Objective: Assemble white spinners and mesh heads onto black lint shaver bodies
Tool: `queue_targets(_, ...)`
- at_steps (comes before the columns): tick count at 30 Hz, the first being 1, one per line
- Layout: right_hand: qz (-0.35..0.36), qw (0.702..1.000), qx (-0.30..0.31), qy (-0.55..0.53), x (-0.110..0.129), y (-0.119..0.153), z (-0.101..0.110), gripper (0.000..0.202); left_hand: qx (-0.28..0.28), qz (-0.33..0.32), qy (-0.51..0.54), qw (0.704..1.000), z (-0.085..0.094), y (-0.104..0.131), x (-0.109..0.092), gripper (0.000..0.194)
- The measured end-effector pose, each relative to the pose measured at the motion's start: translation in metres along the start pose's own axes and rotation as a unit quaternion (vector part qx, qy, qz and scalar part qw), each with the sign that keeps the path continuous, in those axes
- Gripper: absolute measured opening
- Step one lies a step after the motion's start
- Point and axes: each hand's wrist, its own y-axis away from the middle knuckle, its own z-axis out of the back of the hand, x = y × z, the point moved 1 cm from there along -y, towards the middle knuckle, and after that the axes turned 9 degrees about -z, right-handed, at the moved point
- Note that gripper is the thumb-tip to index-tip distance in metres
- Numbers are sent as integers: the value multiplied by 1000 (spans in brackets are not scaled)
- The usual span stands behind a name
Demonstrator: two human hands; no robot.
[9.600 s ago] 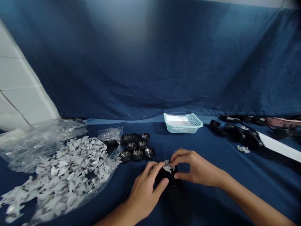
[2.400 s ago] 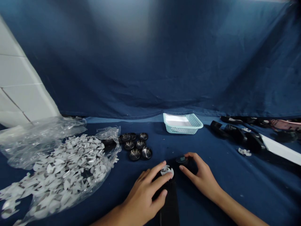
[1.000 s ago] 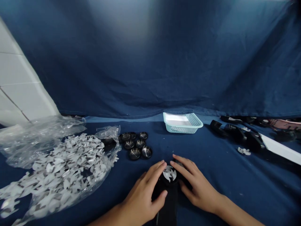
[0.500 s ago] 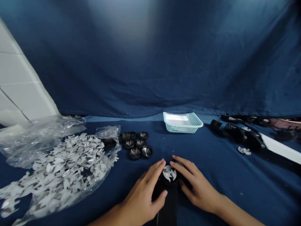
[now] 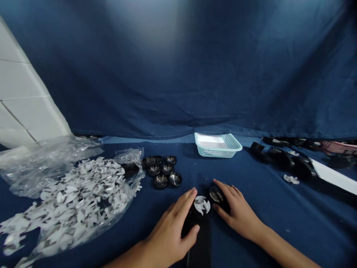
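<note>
Two bare hands are at work on the near side of the basket point(image 5: 206, 153). Nearer the wearer than the basket and a little left of its middle lies the black base point(image 5: 201, 238), a white insert point(image 5: 202, 205) showing in its round end. The left hand point(image 5: 171, 232) is at the left side of that end, thumb and fingers apart; whether it presses on the base I cannot tell. The right hand point(image 5: 238, 212), also nearer than the basket, has a black cup point(image 5: 216, 194) between thumb and fingers, tilted so its perforated inside shows, just beside the white insert. Left of the basket and somewhat nearer stand the other cups point(image 5: 167, 170), grouped close together. Farther left of it spreads a heap of white pieces point(image 5: 83, 197), partly on clear plastic point(image 5: 52, 160). Right of the basket are black parts point(image 5: 280, 158), a small white part point(image 5: 291, 179) and a white strip point(image 5: 334, 177), with a pink basket point(image 5: 338, 146) farther right. White paper point(image 5: 212, 141) lies inside the basket; a blue curtain point(image 5: 178, 74) hangs behind it.
</note>
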Motion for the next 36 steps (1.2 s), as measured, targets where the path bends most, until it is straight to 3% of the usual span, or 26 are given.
queue_targets(4, 9, 1000, 8, -16, -3, -1, -1, 63, 14, 2, 9, 1000, 3, -1, -2, 65)
queue_targets(10, 37, 991, -58, -116, 1, 6, 8, 56, -6, -5, 6, 1000, 2, 1, -1, 84)
queue_targets(17, 94, 971, -56, -211, 14, 15, 12, 58, 4, 27, 28, 999, -1, 1, 1, 86)
queue_targets(23, 74, 966, -39, -246, 23, 16, 12, 51, 14, 76, 79, 994, -5, 4, 7, 84)
queue_targets(29, 65, 957, -25, -283, 26, 12, 6, 48, 9, 173, 181, 968, -2, -9, 15, 75)
queue_targets(36, 25, 959, -65, -276, 22, 7, -3, 45, 0, 190, 178, 966, 6, -17, 5, 77)
